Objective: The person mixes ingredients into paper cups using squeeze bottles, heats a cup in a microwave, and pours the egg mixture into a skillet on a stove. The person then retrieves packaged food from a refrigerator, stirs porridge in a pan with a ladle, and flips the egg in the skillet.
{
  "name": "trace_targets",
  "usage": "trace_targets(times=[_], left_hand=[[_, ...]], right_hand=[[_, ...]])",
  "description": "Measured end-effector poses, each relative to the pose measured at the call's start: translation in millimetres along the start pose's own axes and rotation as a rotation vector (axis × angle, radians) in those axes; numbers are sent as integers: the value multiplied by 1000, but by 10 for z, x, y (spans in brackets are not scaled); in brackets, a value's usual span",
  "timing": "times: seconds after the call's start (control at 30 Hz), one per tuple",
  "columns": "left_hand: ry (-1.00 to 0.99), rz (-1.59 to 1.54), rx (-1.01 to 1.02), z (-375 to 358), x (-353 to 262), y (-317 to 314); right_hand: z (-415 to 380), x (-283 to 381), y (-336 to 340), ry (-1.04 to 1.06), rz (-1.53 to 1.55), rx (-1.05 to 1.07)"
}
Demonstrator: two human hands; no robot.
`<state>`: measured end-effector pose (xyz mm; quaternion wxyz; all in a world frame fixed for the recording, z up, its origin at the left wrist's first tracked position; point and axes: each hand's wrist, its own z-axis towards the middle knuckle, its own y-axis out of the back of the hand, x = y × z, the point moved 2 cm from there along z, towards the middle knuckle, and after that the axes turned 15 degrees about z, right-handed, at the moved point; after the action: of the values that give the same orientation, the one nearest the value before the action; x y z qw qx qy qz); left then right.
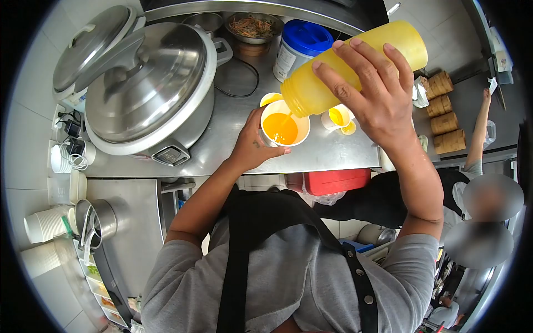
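My right hand (377, 89) is wrapped round a yellow translucent bottle (316, 83), tilted mouth-down toward the left. From its mouth a thin orange stream runs into a white cup (301, 132) that my left hand (252, 141) grips from the left side. Orange liquid (280, 129) partly fills this cup. Behind it stands another cup (271, 99) with yellow showing inside, partly hidden. To the right, a small white cup (337, 117) with yellow contents sits beside a smaller yellow one (348, 128).
A large steel-lidded cooker (150, 83) fills the left of the steel counter (239, 158). At the back are a bowl of shredded vegetables (252, 26) and a blue-lidded tub (305, 41). A red box (336, 181) is below the counter edge. Another person (472, 183) reaches at the right.
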<state>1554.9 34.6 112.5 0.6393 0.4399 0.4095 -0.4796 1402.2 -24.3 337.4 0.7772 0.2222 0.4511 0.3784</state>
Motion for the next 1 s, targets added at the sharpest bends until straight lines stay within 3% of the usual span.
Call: trace_targets(times=[0.27,1.0], left_hand=[[-6,43,-18,6,37,70],[48,94,-16,34,27,108]], right_hand=[[163,-12,52,91,-2,-77],[281,-16,85,105,-13,-14]])
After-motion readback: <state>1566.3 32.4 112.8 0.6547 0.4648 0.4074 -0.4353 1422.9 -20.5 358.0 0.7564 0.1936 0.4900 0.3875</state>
